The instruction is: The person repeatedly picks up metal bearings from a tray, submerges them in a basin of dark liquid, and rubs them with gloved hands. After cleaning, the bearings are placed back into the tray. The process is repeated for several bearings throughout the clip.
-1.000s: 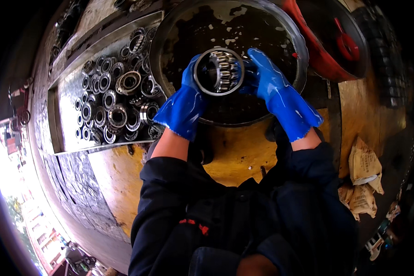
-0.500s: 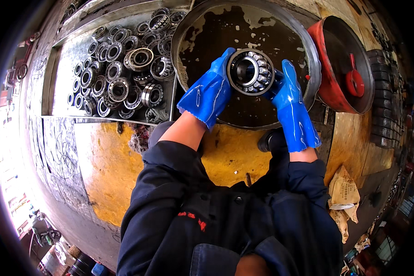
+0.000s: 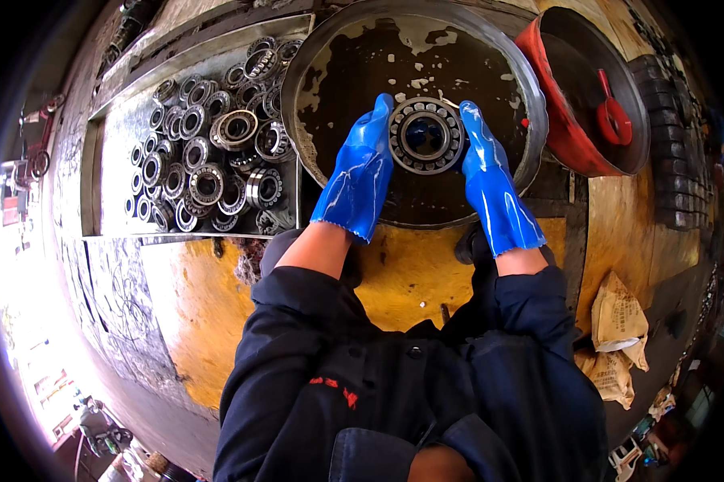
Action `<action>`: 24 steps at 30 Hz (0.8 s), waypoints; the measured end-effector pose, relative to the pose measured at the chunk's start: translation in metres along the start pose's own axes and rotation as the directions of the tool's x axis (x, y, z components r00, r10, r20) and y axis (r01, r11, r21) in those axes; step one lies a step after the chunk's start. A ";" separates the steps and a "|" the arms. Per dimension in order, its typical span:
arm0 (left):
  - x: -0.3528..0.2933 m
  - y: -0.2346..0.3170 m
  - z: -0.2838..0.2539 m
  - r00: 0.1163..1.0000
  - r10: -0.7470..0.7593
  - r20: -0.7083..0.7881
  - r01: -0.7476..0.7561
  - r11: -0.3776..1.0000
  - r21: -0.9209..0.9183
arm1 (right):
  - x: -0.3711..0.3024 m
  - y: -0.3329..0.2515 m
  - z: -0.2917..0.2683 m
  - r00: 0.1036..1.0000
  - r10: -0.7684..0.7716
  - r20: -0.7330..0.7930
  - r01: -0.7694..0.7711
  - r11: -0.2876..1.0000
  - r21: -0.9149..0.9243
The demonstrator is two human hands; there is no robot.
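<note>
A roller bearing (image 3: 427, 165) hangs over a wide round basin (image 3: 291, 104) of dark liquid with pale floating patches. Its flat face with the ring of rollers points up at me. My left hand (image 3: 362, 161), in a long blue rubber glove, grips the bearing's left edge. From the right, my right hand (image 3: 490, 173), gloved the same way, closes on the opposite edge. Both thumbs show beside the outer ring; the other fingers are hidden underneath. Light streaks of wet shine run along the gloves.
Left of the basin, a metal tray (image 3: 113, 217) holds many bearings, some stacked, such as a brass-toned one (image 3: 237, 143). On the right stands a red tub (image 3: 543, 96) with a red ring-shaped tool (image 3: 615, 124) inside. Torn brown paper bags (image 3: 619, 321) lie on the floor.
The bearing has turned from a tilt showing its side rollers to lying face up. Both hands have shifted slightly and still hold it. My view has moved a little.
</note>
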State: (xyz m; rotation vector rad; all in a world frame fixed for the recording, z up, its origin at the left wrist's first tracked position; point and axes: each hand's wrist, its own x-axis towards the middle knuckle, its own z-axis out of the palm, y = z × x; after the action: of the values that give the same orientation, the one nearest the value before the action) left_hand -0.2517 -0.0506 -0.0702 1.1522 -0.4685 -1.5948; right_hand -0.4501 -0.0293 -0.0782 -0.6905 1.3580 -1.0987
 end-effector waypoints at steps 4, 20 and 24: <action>-0.025 0.019 0.021 0.997 -0.030 0.075 0.017 0.986 0.164 | 0.000 0.002 -0.001 0.999 -0.043 -0.004 0.043 0.999 -0.012; -0.023 0.008 0.020 0.960 0.093 0.263 -0.192 0.905 0.379 | -0.015 -0.025 0.004 0.999 -0.032 -0.029 0.027 0.987 -0.161; -0.020 0.007 0.017 0.959 0.074 0.272 -0.177 0.909 0.377 | -0.022 -0.030 0.004 0.998 -0.068 -0.008 0.064 0.973 -0.222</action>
State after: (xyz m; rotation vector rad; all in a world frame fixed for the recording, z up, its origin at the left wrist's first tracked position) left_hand -0.2628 -0.0391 -0.0482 1.1905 -1.0568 -1.5795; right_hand -0.4497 -0.0213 -0.0417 -0.8964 1.4948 -1.0151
